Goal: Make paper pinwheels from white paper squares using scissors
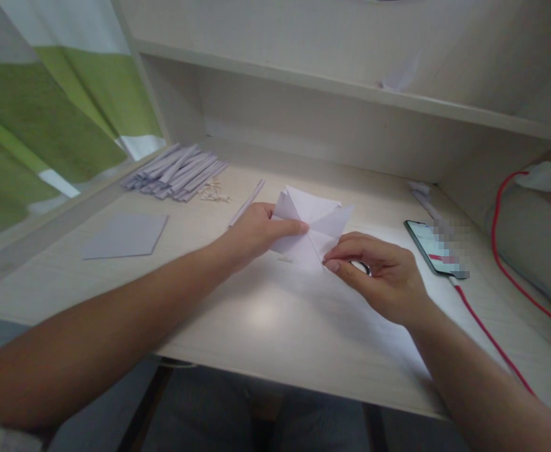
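Note:
A white sheet of paper [313, 221], partly folded with flaps raised, lies on the pale desk [266, 320] in the middle of the view. My left hand [256, 231] presses on its left side, index finger stretched across to the centre of the folds. My right hand [379, 273] pinches the paper's lower right corner between thumb and fingers.
A pile of several folded paper strips [176, 173] lies at the back left, one loose strip [247, 202] nearer the hands. A flat sheet [127, 236] rests at left. A phone [433, 248] on a red cable [487, 333] sits at right. A shelf [350, 88] runs overhead.

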`<state>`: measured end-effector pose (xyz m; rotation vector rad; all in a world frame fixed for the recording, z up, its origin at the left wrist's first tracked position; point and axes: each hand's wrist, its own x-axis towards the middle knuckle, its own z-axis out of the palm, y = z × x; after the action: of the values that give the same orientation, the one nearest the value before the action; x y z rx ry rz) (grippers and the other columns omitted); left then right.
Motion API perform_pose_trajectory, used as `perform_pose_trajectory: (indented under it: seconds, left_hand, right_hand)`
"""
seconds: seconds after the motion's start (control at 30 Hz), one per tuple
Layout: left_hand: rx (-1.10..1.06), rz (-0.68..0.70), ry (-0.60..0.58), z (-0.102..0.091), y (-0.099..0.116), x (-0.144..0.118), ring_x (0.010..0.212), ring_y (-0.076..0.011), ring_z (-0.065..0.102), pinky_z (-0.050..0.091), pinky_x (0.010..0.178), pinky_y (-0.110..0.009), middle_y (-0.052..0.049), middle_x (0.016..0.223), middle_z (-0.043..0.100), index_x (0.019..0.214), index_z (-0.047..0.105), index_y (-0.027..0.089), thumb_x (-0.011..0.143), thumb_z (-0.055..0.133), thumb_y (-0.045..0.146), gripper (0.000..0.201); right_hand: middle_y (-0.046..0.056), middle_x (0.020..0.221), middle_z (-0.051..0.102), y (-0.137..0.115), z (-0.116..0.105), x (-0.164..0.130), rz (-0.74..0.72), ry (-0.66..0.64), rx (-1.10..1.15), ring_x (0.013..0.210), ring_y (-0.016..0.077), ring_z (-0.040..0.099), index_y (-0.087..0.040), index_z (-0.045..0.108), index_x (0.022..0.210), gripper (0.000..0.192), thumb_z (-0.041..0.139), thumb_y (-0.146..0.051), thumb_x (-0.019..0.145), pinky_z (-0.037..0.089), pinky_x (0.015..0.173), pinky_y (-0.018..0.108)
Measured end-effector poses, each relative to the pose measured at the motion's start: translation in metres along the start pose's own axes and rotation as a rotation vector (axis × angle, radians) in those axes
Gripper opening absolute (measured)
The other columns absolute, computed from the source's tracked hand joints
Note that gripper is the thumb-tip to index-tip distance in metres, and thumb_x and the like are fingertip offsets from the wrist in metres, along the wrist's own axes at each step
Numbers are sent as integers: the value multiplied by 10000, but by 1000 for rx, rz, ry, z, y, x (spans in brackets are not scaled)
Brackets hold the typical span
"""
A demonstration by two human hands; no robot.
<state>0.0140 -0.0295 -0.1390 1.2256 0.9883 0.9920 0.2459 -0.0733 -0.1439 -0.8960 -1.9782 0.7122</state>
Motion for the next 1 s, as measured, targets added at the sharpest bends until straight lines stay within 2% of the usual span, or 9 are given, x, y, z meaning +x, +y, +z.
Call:
perform_pose_trajectory:
  seconds: [0.13,0.37,0.67,1.0]
  left_hand:
    - [38,1,15,0,-1,0,615,-129,602,420,574,-240,-24,736,712,790,764,119,649,836,340,272]
    - [72,11,23,3,4,-3,584,-119,582,428,563,-235,-13,694,690,737,740,127,645,821,333,240]
    - [64,14,-18,0,1,-2,616,-133,631,453,568,-229,-24,733,724,789,756,130,654,823,351,267]
    - [120,59,13,3,1,-2,614,-124,611,443,561,-223,-8,700,709,748,758,143,658,793,320,203]
  right_hand:
    - [32,927,769,-3,1,-1,103,-3,18,816,193,682,-259,798,924,24,780,-258,908,508,709,336]
    - [52,903,790,1,3,-2,282,1,108,783,211,695,-255,822,879,103,827,-356,857,544,692,344]
    - [49,879,782,3,4,-2,310,4,160,779,207,682,-252,822,854,94,859,-333,825,534,688,346]
    - [45,884,787,4,5,-1,313,18,169,776,205,693,-261,820,849,100,873,-336,808,544,685,345]
